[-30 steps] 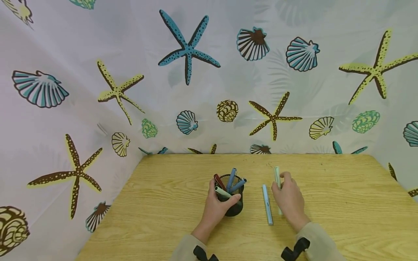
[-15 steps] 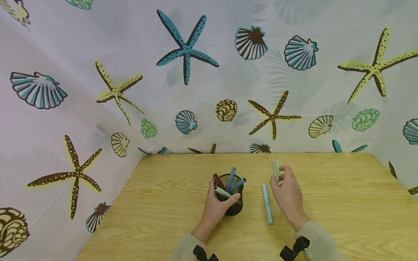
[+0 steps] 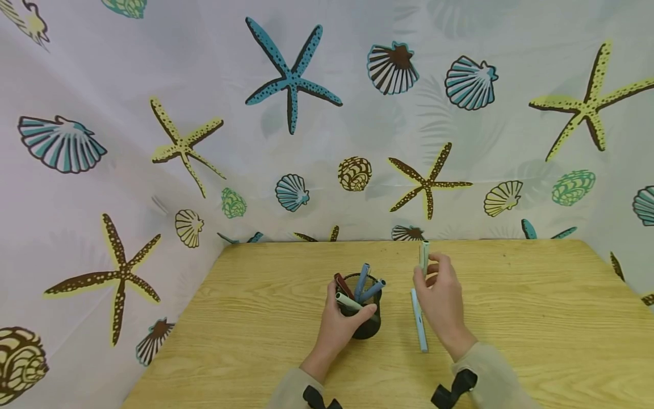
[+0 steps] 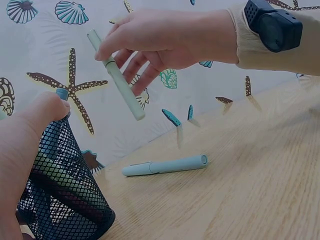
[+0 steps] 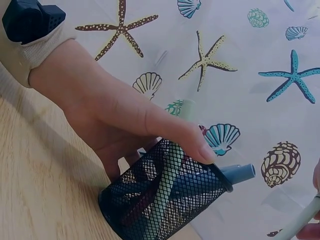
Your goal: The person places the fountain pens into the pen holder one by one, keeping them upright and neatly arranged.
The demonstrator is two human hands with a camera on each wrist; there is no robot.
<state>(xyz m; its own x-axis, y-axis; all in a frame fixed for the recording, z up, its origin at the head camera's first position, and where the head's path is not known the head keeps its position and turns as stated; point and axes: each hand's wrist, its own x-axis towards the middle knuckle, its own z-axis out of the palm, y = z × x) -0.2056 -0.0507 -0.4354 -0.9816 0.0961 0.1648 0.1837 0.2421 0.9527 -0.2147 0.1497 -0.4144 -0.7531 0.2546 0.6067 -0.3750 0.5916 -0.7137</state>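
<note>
My left hand (image 3: 339, 332) grips a black mesh pen cup (image 3: 369, 328) from its left side, thumb near the rim. Inside the cup stand a dark red pen (image 3: 343, 286), a pale green pen (image 3: 348, 301) and two blue pens (image 3: 361, 279). To the right, my right hand (image 3: 441, 302) pinches another pale green pen (image 4: 120, 82) between thumb and fingers. That pen hangs above the table, tilted in the left wrist view. A light blue pen (image 4: 165, 165) lies on the table between the cup and my right hand, its side partly overlapped by the hand in the head view.
The wooden table (image 3: 255, 318) runs back to a white curtain (image 3: 327, 125) printed with starfish and shells, which also closes in the left and right sides. Dark devices (image 4: 276, 27) are strapped at both wrists.
My right hand has lifted the pale green pen off the table and moved it slightly up and left, toward the cup. My left hand and the cup have stayed in place.
</note>
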